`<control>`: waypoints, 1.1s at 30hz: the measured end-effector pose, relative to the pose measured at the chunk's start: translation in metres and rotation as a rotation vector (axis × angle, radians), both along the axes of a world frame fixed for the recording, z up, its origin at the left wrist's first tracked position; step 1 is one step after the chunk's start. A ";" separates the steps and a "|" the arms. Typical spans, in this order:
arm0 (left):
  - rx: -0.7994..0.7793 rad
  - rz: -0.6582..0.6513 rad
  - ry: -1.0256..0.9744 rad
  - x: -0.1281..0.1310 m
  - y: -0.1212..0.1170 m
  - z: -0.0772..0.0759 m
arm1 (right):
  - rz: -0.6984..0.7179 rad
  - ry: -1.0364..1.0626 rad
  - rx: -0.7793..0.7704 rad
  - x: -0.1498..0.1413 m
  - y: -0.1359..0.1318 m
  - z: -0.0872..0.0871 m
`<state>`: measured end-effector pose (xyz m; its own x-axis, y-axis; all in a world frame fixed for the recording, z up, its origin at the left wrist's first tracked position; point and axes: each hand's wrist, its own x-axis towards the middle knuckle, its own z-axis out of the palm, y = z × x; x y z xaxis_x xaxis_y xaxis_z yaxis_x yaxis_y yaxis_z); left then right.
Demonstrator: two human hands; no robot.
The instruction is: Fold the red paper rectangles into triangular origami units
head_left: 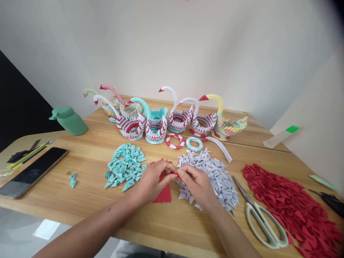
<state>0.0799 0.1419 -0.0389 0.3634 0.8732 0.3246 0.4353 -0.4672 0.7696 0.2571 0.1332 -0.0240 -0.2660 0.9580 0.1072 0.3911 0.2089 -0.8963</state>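
Note:
Between the fingertips of both hands is a small piece of red paper, mostly covered by the fingers. My left hand and my right hand are both closed in a pinch on it, close together over the table. Beneath my left hand lies a flat red paper sheet, with more red bits just behind the knuckles. A heap of folded turquoise paper triangles spreads left of my left hand. Pale lilac-grey folded triangles are piled around and behind my right hand.
Several folded-paper swans stand along the back, with two paper rings and a loose white neck before them. Scissors and a red triangle heap lie right. A phone and green bottle are left.

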 end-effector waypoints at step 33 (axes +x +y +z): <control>-0.117 -0.044 -0.098 -0.001 0.005 0.003 | -0.013 -0.166 0.137 -0.003 0.001 -0.004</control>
<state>0.0786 0.1468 -0.0354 0.3740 0.8910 0.2572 0.3360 -0.3887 0.8579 0.2546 0.1343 -0.0278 -0.2786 0.9410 0.1921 0.5345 0.3181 -0.7830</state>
